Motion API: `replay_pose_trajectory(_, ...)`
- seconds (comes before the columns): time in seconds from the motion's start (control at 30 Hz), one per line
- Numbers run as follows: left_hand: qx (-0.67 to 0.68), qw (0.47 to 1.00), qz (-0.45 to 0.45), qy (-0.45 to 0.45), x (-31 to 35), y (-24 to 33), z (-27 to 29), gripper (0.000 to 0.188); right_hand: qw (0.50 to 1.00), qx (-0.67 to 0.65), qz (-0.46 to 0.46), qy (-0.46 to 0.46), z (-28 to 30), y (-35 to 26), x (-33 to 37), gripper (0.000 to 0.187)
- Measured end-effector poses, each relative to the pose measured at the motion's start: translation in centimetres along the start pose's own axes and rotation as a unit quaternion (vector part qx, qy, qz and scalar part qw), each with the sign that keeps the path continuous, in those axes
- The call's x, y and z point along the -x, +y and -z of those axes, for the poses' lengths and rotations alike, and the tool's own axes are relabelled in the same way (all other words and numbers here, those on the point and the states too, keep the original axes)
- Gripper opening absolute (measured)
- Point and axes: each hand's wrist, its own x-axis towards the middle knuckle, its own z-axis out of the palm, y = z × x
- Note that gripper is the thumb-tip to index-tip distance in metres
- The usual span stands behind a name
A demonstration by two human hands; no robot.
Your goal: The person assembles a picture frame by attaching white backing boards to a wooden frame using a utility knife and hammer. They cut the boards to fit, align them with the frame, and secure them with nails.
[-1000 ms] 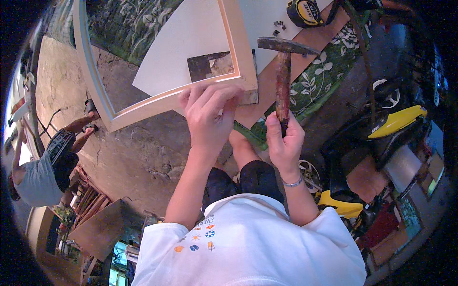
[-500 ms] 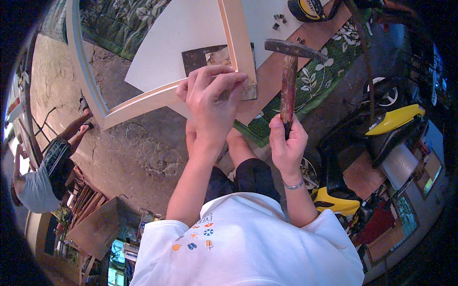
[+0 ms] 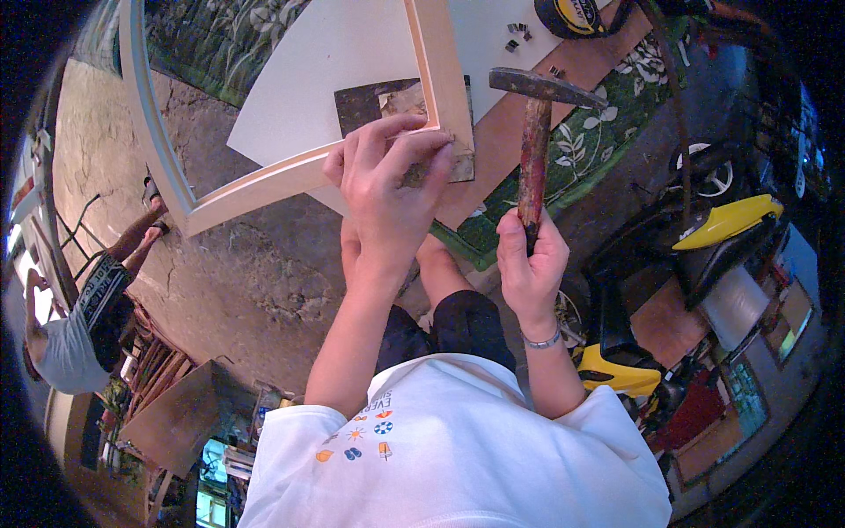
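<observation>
A pale wooden frame point(image 3: 264, 185) reaches in from the upper left, with its near right corner under my left hand point(image 3: 383, 189). The fingers of that hand bend over the corner, thumb and forefinger pinched together at the joint. Whatever sits between those fingertips is too small to make out. My right hand point(image 3: 532, 264) grips a hammer point(image 3: 532, 163) low on its worn, reddish-brown handle. The hammer stands with its dark metal head up, to the right of the corner and apart from it. Beneath the corner lies a dark, stained flat piece point(image 3: 356, 110).
Several small dark metal pieces point(image 3: 519, 35) lie on a white sheet point(image 3: 308, 88), near a black and yellow round object point(image 3: 570, 16). Green patterned cloth point(image 3: 576, 150) runs along the right. A yellow and black motorbike point(image 3: 731, 220) stands at right; another person point(image 3: 75, 348) is at far left.
</observation>
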Motion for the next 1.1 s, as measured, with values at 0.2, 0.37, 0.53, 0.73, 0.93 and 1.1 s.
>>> replay_pose_trajectory(0.2, -0.006, 1.000, -0.021, 0.015, 0.2, -0.2, -0.2, 0.020, 1.000, 0.022, -0.007, 0.005, 0.3, 0.1, 0.2, 0.024)
replay_pose_trajectory(0.37, 0.004, 0.999, -0.029, 0.031, 0.2, -0.4, -0.4, 0.020, 0.991, 0.110, 0.069, 0.014, 0.9, -0.6, 0.5, 0.023)
replay_pose_trajectory(0.53, 0.009, 0.999, -0.026, 0.029, 0.2, -0.4, -0.4, 0.020, 0.976, 0.194, 0.098, 0.005, 2.2, -0.7, 1.4, 0.023)
replay_pose_trajectory(0.73, 0.010, 0.999, -0.020, 0.038, 0.2, -0.4, -0.6, 0.020, 0.962, 0.251, 0.111, -0.011, 2.8, -1.0, 1.9, 0.023)
replay_pose_trajectory(0.93, 0.027, 0.999, -0.020, 0.040, 0.4, -0.7, -0.7, 0.020, 0.957, 0.263, 0.121, -0.017, 2.7, -0.8, 2.1, 0.021)
replay_pose_trajectory(1.1, 0.017, 0.999, -0.027, 0.040, 0.3, -0.6, -0.5, 0.020, 0.943, 0.300, 0.147, -0.011, 2.6, -1.3, 2.0, 0.019)
